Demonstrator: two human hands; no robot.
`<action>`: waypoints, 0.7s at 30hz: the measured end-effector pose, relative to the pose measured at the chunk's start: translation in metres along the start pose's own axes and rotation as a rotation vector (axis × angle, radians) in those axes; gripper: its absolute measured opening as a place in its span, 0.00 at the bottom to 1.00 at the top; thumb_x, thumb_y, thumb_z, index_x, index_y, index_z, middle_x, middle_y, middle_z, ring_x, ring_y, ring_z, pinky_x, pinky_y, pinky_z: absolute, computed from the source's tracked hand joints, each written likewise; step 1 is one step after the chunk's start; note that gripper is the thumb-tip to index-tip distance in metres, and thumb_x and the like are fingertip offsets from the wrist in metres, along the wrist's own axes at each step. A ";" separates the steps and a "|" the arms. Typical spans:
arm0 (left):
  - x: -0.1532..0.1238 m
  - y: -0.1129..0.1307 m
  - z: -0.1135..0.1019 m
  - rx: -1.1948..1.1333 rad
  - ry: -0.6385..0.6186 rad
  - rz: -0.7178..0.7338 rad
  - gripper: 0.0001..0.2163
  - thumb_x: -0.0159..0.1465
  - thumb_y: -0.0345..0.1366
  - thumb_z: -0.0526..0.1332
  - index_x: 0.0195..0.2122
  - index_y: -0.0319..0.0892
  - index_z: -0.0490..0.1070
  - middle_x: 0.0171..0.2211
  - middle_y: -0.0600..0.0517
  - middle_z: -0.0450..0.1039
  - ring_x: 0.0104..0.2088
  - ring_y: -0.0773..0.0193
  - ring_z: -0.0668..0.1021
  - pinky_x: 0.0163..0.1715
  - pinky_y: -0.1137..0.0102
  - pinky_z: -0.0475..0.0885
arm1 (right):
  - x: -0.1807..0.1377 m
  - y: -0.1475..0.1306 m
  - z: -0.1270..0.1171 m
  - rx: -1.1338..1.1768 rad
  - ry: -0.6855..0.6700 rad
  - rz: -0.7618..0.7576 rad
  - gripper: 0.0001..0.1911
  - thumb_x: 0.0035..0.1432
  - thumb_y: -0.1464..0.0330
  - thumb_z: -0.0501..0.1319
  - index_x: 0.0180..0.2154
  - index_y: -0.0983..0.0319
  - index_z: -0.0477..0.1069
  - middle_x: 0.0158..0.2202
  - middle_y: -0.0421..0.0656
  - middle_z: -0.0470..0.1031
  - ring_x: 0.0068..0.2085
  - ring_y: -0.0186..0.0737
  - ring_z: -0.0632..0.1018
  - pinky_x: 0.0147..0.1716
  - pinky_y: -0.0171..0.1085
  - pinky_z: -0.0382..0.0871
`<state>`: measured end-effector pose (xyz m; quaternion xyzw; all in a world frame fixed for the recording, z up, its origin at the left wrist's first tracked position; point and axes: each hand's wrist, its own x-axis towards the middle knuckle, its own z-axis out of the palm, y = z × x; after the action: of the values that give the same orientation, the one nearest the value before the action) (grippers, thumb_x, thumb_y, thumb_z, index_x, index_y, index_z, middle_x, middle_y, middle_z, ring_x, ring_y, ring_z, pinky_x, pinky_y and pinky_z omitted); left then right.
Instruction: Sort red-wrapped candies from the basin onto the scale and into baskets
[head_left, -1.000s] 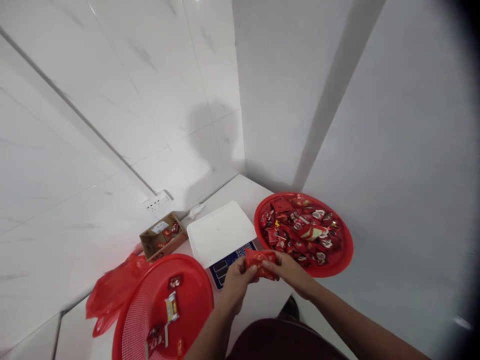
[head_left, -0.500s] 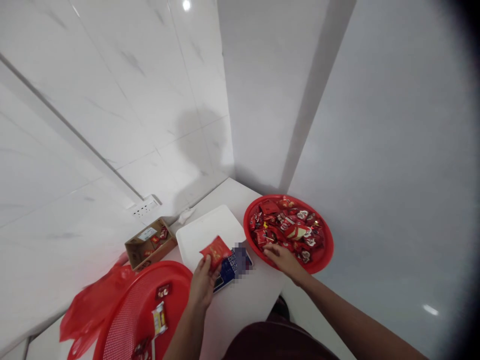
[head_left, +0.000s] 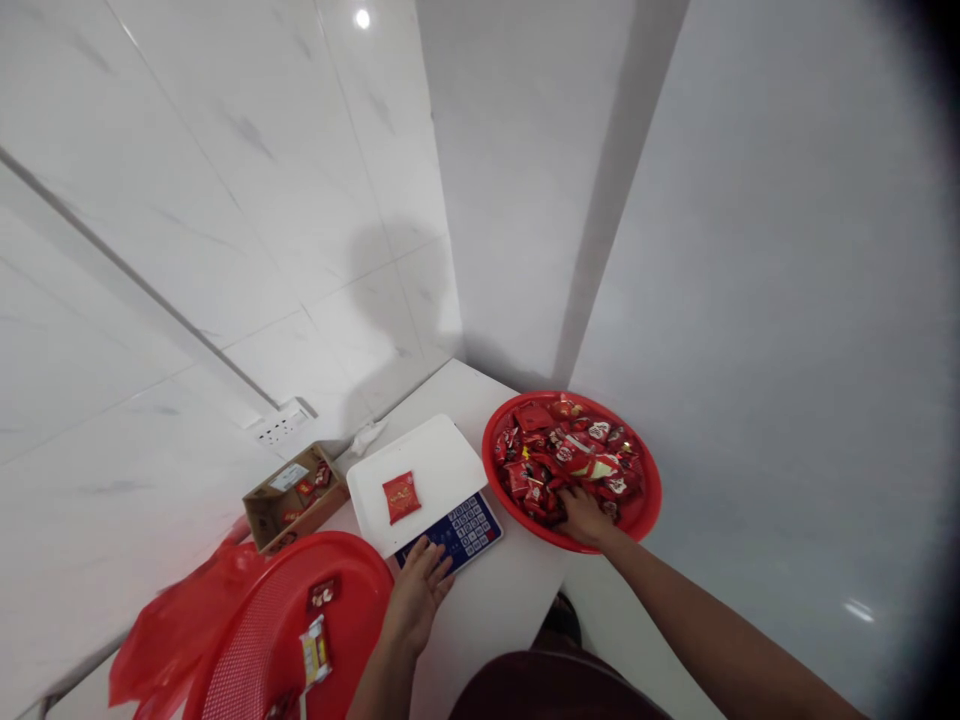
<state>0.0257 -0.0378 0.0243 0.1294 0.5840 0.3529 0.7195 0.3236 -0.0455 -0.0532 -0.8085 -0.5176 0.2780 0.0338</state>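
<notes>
A red square candy packet (head_left: 402, 497) with gold print lies flat on the white pan of the digital scale (head_left: 442, 455). Just in front of it, my left hand (head_left: 417, 590) hovers by the scale's blue keypad, fingers spread and holding nothing. Over on the right, my right hand (head_left: 585, 517) reaches into a red basin (head_left: 651, 500) full of wrapped candies (head_left: 574, 455), mostly red. Its fingers look apart, and the tips are partly hidden among the wrappers.
A red perforated basket (head_left: 240, 630) at the lower left holds a few wrapped sweets. Behind it are an open cardboard box (head_left: 292, 500) with red packets and a red plastic bag (head_left: 180, 625). Walls and a power socket (head_left: 281, 428) border the white table (head_left: 480, 610).
My left hand has let go of the red candy packet, which now rests on the scale, and has drawn back. My right hand has moved deeper into the basin of candies.
</notes>
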 end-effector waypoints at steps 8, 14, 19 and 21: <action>-0.005 0.004 0.002 0.039 -0.054 0.019 0.15 0.57 0.34 0.60 0.45 0.43 0.64 0.49 0.43 0.70 0.38 0.63 0.78 0.37 0.69 0.73 | 0.006 0.016 -0.009 0.311 0.133 -0.009 0.17 0.42 0.78 0.57 0.37 0.62 0.71 0.40 0.47 0.73 0.41 0.45 0.74 0.40 0.38 0.65; -0.010 0.007 0.003 0.056 -0.092 0.033 0.15 0.57 0.34 0.60 0.46 0.42 0.64 0.48 0.44 0.71 0.37 0.64 0.78 0.38 0.70 0.72 | -0.001 0.028 -0.036 0.855 0.085 0.134 0.07 0.47 0.69 0.59 0.32 0.60 0.70 0.26 0.39 0.73 0.24 0.33 0.73 0.25 0.33 0.70; -0.014 0.007 0.007 0.098 -0.115 0.022 0.16 0.57 0.34 0.60 0.46 0.42 0.64 0.48 0.44 0.71 0.35 0.66 0.77 0.37 0.70 0.71 | -0.014 0.017 -0.055 1.385 0.047 0.276 0.07 0.41 0.72 0.65 0.27 0.60 0.71 0.29 0.39 0.75 0.24 0.31 0.73 0.23 0.30 0.72; -0.017 0.005 0.011 0.113 -0.153 0.013 0.16 0.56 0.34 0.61 0.46 0.42 0.64 0.47 0.44 0.71 0.36 0.66 0.77 0.38 0.70 0.70 | -0.022 0.005 -0.062 1.475 0.029 0.273 0.06 0.43 0.72 0.65 0.28 0.59 0.71 0.34 0.40 0.76 0.28 0.31 0.74 0.24 0.29 0.72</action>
<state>0.0331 -0.0431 0.0431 0.2000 0.5454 0.3131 0.7513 0.3510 -0.0525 0.0064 -0.6367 -0.0917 0.5438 0.5390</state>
